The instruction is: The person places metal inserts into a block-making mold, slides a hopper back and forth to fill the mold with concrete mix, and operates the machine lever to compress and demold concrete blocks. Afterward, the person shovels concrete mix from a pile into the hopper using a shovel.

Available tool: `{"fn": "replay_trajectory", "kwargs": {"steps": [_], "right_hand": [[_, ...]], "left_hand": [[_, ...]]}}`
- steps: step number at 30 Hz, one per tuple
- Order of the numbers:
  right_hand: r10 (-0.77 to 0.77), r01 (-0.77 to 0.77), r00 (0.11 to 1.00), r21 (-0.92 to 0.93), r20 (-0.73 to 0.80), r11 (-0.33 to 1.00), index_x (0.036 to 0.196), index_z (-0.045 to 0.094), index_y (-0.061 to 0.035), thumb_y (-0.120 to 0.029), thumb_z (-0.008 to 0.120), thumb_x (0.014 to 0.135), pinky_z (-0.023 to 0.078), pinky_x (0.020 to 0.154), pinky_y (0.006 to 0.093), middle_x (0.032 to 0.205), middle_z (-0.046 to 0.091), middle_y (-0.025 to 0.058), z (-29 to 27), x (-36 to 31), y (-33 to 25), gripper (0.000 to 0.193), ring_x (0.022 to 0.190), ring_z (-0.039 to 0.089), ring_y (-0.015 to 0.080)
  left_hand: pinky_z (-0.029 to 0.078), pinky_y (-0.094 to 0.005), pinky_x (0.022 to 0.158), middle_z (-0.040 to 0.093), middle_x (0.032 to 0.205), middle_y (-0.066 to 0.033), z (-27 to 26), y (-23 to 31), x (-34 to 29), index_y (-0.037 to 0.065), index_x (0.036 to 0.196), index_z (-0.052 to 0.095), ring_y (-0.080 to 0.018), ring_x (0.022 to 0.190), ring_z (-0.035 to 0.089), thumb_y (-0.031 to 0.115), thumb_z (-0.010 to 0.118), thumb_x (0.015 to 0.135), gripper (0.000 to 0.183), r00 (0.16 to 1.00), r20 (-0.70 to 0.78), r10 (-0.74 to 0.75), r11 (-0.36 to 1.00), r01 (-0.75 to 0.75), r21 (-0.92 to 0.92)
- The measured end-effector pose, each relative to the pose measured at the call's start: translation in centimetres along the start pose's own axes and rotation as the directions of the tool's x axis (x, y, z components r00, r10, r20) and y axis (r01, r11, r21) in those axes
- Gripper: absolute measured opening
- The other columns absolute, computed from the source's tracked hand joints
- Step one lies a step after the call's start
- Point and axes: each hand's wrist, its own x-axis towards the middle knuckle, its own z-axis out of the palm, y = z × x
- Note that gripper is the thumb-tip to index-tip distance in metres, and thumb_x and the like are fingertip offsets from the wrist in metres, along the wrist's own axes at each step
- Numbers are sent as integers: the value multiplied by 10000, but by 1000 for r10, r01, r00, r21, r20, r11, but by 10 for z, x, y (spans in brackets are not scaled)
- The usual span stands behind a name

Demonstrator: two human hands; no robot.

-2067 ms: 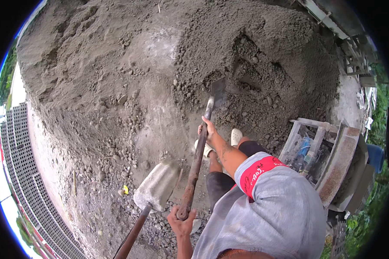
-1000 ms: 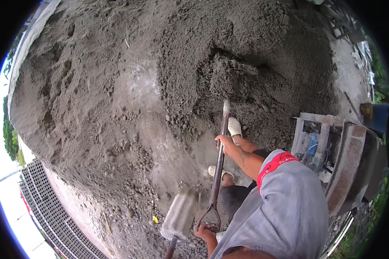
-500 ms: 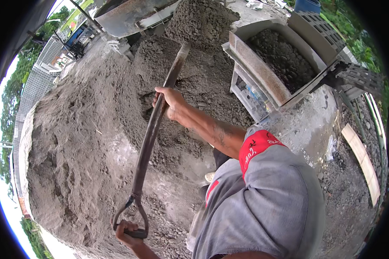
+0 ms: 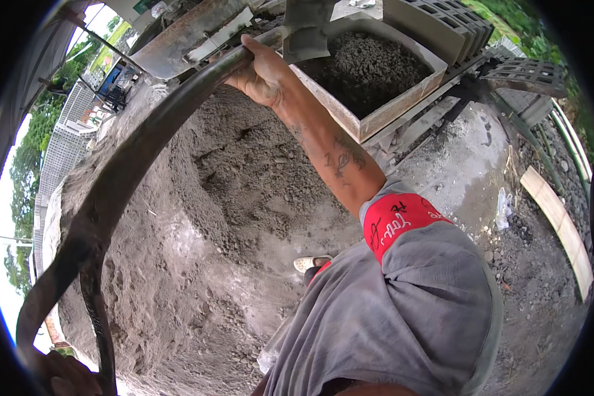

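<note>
A long-shafted shovel (image 4: 135, 148) runs diagonally from the lower left up to the top middle. My left hand (image 4: 67, 376) is closed round the grip of its D-shaped handle, partly in shadow at the picture's edge. High on the shaft, close to the blade, my right hand (image 4: 263, 71) is wrapped round it with the arm stretched out. The shovel's blade (image 4: 308, 41) stands tipped at the left rim of a metal hopper box (image 4: 402, 99), and no load shows on it. Inside that box lies a lighter grey heap of sandy mix (image 4: 383, 59) over darker material.
A broad mound of grey sand and gravel (image 4: 251, 171) spreads below the shovel. A rusty metal trough (image 4: 185, 36) stands at the back left. Hollow concrete blocks (image 4: 442, 30) rest behind the box. A wooden plank (image 4: 558, 231) lies at right. My shoe (image 4: 310, 264) is on the ground.
The shovel has swung up and right from the mound to the hopper box, both hands rising with it. A lighter heap now shows in the box.
</note>
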Motion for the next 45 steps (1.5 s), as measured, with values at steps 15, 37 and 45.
{"fn": "replay_trajectory", "kwargs": {"steps": [15, 37, 45], "right_hand": [[585, -928, 360, -214, -726, 305, 713, 489, -66, -207, 681, 783, 477, 437, 327, 575, 484, 47, -320, -192, 313, 248, 450, 507, 180], [155, -974, 91, -120, -984, -192, 706, 504, -49, -84, 593, 804, 431, 451, 343, 547, 470, 56, -728, -164, 446, 137, 439, 487, 206], [155, -992, 41, -59, -987, -111, 685, 477, -92, -135, 598, 782, 410, 471, 343, 532, 452, 50, -723, -188, 413, 161, 454, 464, 208]], "left_hand": [[378, -314, 408, 416, 555, -61, 375, -246, -302, 19, 788, 472, -164, 418, 383, -17, 490, 682, 113, -231, -325, -917, 343, -46, -938], [418, -280, 471, 489, 666, -69, 471, -590, -283, 20, 911, 453, -144, 475, 463, -33, 612, 661, 301, -529, -202, -824, 167, 114, -979], [385, -247, 426, 497, 579, -30, 489, -561, -298, 21, 826, 450, -105, 452, 475, 1, 632, 681, 234, -572, -375, -729, 70, 482, -873]]}}
